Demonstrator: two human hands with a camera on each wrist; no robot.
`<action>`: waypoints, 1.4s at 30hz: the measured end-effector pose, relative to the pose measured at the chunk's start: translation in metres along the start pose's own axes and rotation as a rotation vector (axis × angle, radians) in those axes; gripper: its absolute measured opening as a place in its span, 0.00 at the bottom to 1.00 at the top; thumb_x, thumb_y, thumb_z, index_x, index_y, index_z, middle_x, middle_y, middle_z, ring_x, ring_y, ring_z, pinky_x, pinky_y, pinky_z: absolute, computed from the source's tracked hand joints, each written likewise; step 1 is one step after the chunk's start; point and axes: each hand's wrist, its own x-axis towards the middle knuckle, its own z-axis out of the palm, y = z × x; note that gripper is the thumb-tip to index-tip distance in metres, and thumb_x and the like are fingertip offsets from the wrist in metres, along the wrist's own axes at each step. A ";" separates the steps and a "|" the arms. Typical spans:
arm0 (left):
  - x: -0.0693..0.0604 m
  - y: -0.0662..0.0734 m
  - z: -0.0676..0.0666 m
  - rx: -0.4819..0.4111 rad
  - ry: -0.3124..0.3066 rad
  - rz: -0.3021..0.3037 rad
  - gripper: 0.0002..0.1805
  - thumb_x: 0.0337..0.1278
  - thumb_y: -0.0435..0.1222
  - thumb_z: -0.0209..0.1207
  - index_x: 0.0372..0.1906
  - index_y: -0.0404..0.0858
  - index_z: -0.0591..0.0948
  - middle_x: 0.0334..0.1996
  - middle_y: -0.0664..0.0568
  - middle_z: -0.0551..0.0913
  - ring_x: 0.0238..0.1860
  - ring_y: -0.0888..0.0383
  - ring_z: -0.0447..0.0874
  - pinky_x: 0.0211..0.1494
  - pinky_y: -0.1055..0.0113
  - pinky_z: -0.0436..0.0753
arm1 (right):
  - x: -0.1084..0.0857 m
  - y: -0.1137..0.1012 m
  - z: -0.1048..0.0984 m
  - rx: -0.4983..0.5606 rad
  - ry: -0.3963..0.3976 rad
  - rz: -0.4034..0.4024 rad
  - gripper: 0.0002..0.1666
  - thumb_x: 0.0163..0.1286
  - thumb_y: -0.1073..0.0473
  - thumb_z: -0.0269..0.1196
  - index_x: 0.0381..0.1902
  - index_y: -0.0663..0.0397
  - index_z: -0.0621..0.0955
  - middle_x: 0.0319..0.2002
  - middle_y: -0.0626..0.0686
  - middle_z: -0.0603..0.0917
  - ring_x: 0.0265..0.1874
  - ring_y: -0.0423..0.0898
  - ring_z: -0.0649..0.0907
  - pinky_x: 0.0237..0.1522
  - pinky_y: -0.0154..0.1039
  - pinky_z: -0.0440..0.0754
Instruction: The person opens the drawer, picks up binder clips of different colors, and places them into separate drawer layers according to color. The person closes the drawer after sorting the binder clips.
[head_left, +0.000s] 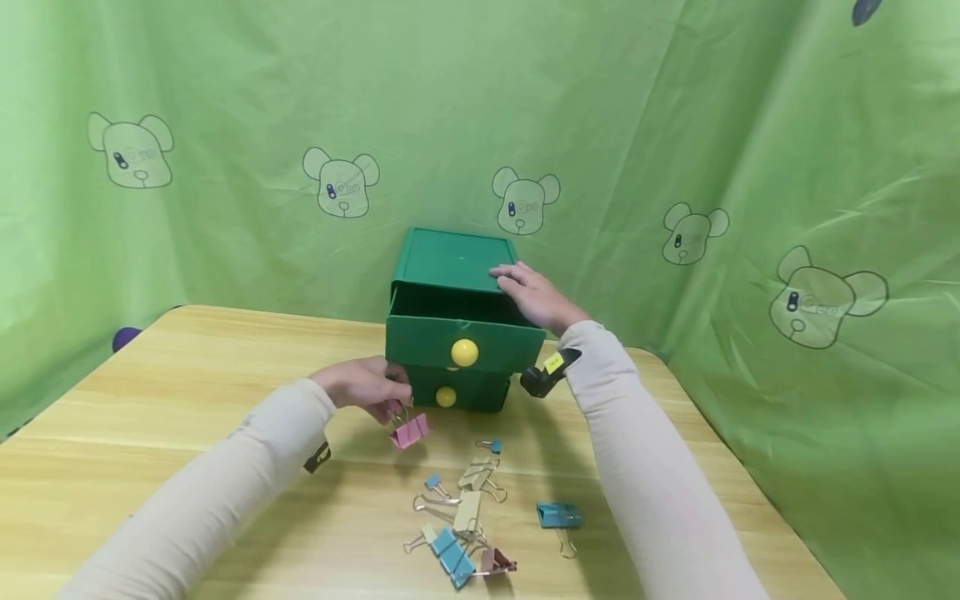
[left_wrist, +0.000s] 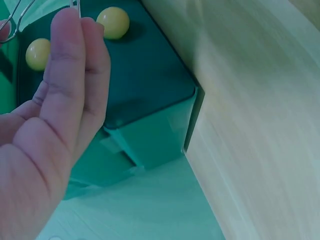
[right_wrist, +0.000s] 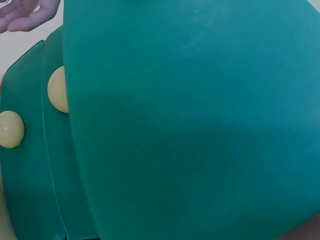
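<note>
The pink binder clip [head_left: 408,431] is just in front of the lower left part of the green cabinet [head_left: 457,258], below the level of the pulled-out upper drawer [head_left: 420,342]; whether it touches the wooden table [head_left: 225,350] at this moment, I cannot tell. The left hand [head_left: 367,385] pinches it by its wire handle [head_left: 406,412], with the body tilted and hanging free. Such a thin wire gives little surface to the fingers, so the clip could turn or slip out if it meets something hard. The nearest hard thing is the drawer front, which stands out above this hand: a lift straight upward could strike its lower edge or its yellow knob [head_left: 465,352]. The right hand [head_left: 534,296] grasps nothing that I can see; its fingers lie extended on the right side of the cabinet top. If this light support were taken away, a bump from below might, I judge, shift the drawer or the cabinet. Nearer to the person, a cream clip [head_left: 468,511], a blue clip [head_left: 452,557] and a dark red clip [head_left: 495,560] lie close together with crossing wires, so pulling one could drag its neighbours. Another clip, teal [head_left: 558,515], lies near the right sleeve [head_left: 637,442], which might sweep it aside.
</note>
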 end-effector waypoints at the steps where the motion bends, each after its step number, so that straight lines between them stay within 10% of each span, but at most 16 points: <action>1: -0.001 0.000 -0.002 0.005 -0.004 0.001 0.17 0.58 0.32 0.56 0.49 0.27 0.74 0.39 0.35 0.80 0.33 0.49 0.83 0.41 0.62 0.85 | 0.000 0.001 0.000 0.001 0.001 -0.001 0.28 0.80 0.48 0.41 0.72 0.51 0.65 0.76 0.55 0.50 0.75 0.50 0.41 0.72 0.55 0.40; 42: -0.039 -0.001 -0.072 -0.016 0.090 0.074 0.14 0.67 0.33 0.51 0.50 0.25 0.71 0.52 0.30 0.71 0.36 0.51 0.78 0.44 0.62 0.83 | -0.001 -0.001 0.002 0.027 0.019 0.001 0.27 0.80 0.49 0.42 0.71 0.52 0.67 0.77 0.58 0.47 0.75 0.53 0.43 0.72 0.56 0.42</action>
